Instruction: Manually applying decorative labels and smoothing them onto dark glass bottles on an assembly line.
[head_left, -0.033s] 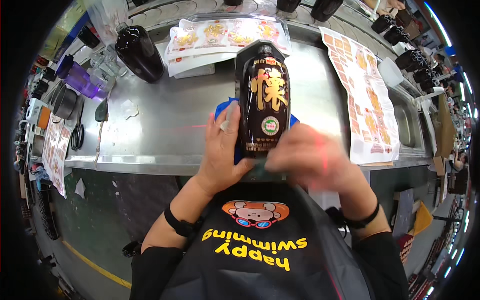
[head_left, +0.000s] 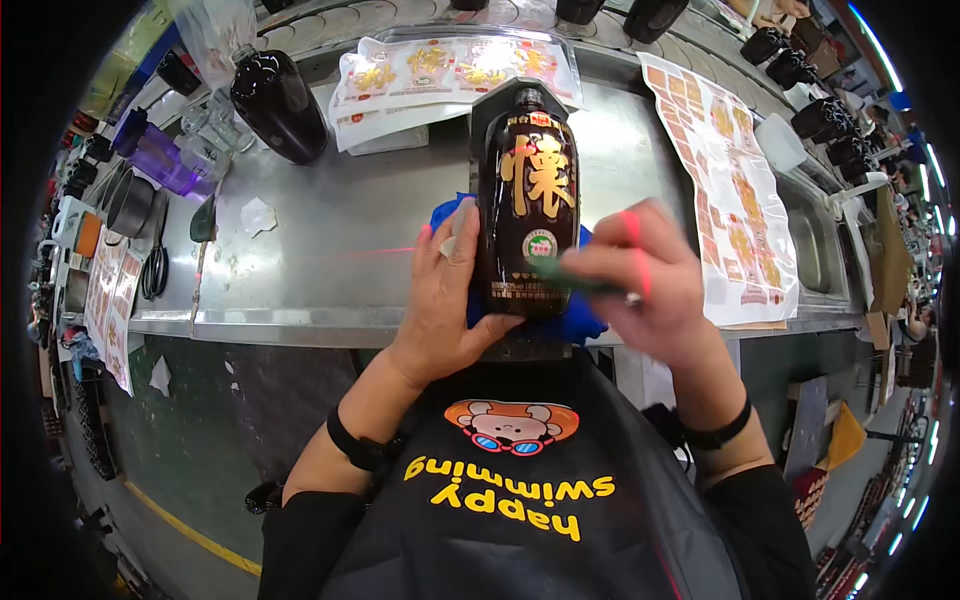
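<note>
A dark, glossy bottle (head_left: 500, 240) with a large gold character and a round green-and-white emblem lies neck-away in a dark holder, with blue cloth (head_left: 585, 322) beneath it. My left hand (head_left: 438, 290) grips its left side, long fingers along the edge and thumb at the base; a pale cover sits on one finger. In my right hand (head_left: 650, 285) is a dark green scraper (head_left: 590, 283), its tip at the bottle's lower front, just under the emblem. That hand is closed round the tool and slightly blurred.
Printed decal sheets lie behind the bottle (head_left: 450, 75) and to the right (head_left: 740, 200). Another dark bottle (head_left: 280, 105) stands back left, near a purple jug (head_left: 155, 155). A second green scraper (head_left: 203, 222) and black scissors (head_left: 156, 265) rest left. A sink (head_left: 815, 245) is at right.
My right hand has moved up and away from the bottle's base, bringing the scraper to just below the emblem. My left hand has barely moved.
</note>
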